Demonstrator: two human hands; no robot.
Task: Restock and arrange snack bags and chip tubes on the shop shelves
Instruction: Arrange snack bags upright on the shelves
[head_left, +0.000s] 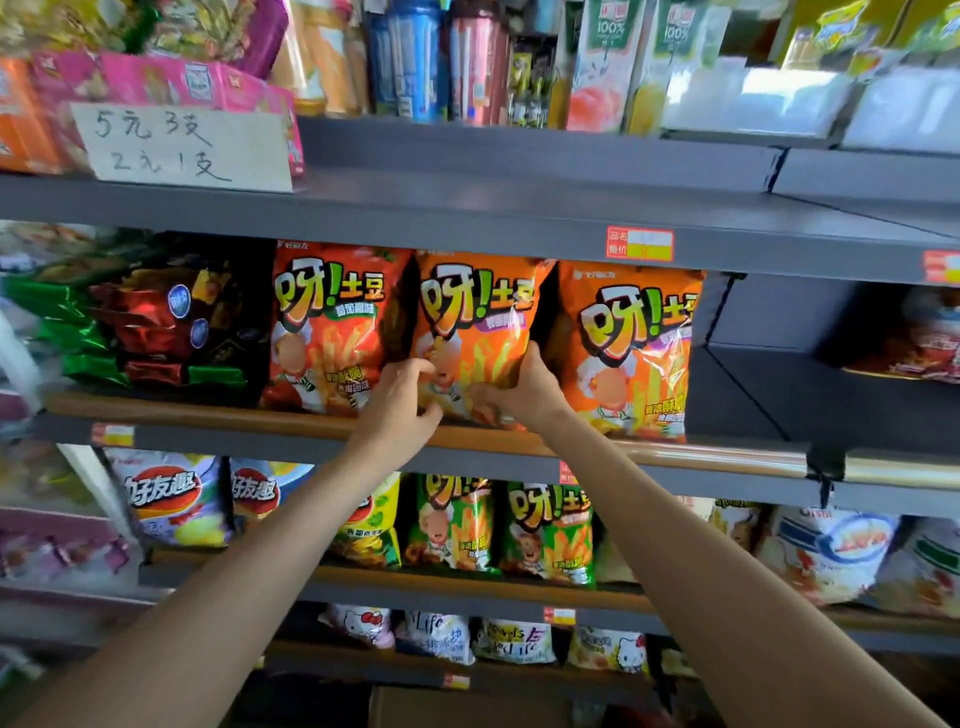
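— Now, which step is in hand?
— Arranging: the middle orange bag (480, 332), between its two neighbours, is gripped low by the left hand (402, 397) and right hand (524, 392).
— Next?
— Probably it must be squared upright, then released.

The middle orange bag (480, 322), at frame centre, is orange with yellow lettering outlined in black, a purple flavour band and yellow fry graphics. The bag to its left (327, 322) is red-orange with a green flavour band. The bag to its right (631, 353) is orange with the same yellow lettering. At centre left, a dark stack (156, 322) shows metallic green, red and black wrappers. The shelf boards (519, 218) are dark grey, with a brown front rail (675, 454). Price tags (640, 244) are red with white and yellow fields. At lower centre, bags (550, 530) are green with yellow lettering. At upper left, boxes (171, 80) are pink behind a white handwritten card (182, 148).
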